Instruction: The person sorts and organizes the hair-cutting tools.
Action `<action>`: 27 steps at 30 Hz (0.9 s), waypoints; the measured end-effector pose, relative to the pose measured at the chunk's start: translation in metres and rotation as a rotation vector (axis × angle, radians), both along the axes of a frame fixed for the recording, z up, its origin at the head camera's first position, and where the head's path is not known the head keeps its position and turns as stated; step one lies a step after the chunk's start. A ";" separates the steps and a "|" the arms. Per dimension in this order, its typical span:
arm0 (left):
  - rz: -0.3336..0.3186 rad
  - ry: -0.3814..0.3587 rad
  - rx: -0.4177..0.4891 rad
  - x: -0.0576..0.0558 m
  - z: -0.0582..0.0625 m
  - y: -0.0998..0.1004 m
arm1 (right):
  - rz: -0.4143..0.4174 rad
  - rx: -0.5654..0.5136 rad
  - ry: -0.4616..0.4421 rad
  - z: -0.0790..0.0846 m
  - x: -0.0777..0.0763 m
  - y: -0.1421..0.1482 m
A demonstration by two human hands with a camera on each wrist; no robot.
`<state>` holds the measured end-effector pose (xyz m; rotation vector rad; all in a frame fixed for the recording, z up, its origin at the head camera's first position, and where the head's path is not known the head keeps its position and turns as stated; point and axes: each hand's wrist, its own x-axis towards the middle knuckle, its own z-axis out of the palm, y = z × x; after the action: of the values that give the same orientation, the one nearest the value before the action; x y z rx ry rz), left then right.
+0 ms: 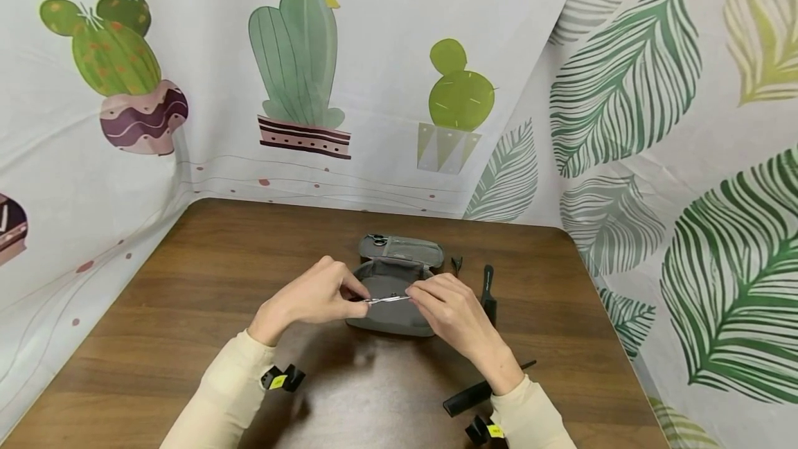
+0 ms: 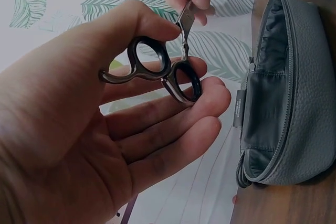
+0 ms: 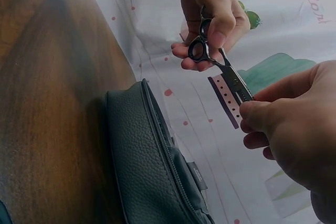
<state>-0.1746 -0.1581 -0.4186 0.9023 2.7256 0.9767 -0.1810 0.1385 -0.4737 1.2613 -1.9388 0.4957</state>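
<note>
A pair of silver hair scissors with black-lined finger rings is held level between both hands, above an open grey zip case. My left hand pinches the ring end between thumb and fingers. In the left wrist view the other fingers of that hand stretch out beneath the rings. The blade end is pinched by my right hand, whose fingertips cover the tips. The right wrist view shows the scissors slanting between the hands, beside the case.
Another pair of scissors lies at the case's raised lid. Right of the case are a small dark clip and a black brush-like tool. A black comb-like item lies partly under my right forearm. Printed cloth hangs behind the wooden table.
</note>
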 end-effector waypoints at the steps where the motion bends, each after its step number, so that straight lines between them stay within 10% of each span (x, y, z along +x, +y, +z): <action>1: 0.002 -0.003 -0.001 0.000 0.000 0.000 | 0.002 -0.002 0.006 0.000 0.000 0.000; 21: 0.009 -0.071 0.017 0.005 0.004 0.002 | -0.038 -0.071 0.078 0.001 0.000 -0.001; 27: 0.006 0.053 -0.024 0.007 0.003 0.002 | -0.064 -0.067 0.062 0.000 0.000 0.002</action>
<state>-0.1678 -0.1558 -0.4158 0.9299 2.7787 0.9319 -0.1813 0.1408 -0.4738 1.1550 -1.8890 0.4799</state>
